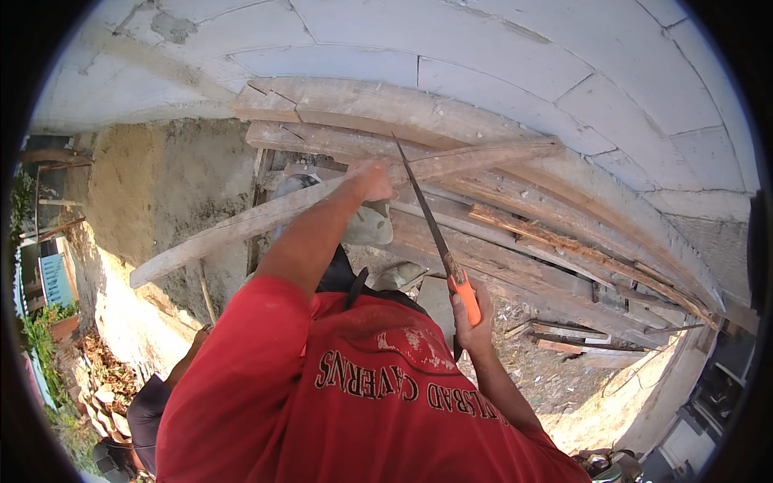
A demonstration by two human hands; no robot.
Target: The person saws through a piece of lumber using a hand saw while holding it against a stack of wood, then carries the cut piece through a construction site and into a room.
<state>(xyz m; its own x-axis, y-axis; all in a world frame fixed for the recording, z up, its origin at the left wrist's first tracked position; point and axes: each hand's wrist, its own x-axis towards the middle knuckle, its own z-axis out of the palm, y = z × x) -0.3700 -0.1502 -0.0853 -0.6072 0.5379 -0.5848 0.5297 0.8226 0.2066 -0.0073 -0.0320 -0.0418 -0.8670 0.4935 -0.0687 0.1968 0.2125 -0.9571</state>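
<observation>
1. The left hand [374,179] of a person in a red shirt [241,386] closes over the plank [483,159] near its middle, fingertips hidden from view.
2. The right hand [475,318], on the near side of the plank, grips the orange handle [465,299] of a saw [447,258].
3. The saw's dark blade [428,214] slants across the plank just right of the left hand, its tip past the far edge; whether it has cut in cannot be told.
4. The plank, pale and long, runs aslant, its left end nearer the person, its right end above beams [362,101].
5. Beyond the plank, the beams lie along a block wall [499,56].
6. A splintered board [564,248] lies nearside of the plank's right end.
7. Another person's dark sleeve [149,414] shows nearside of the plank's left end.
</observation>
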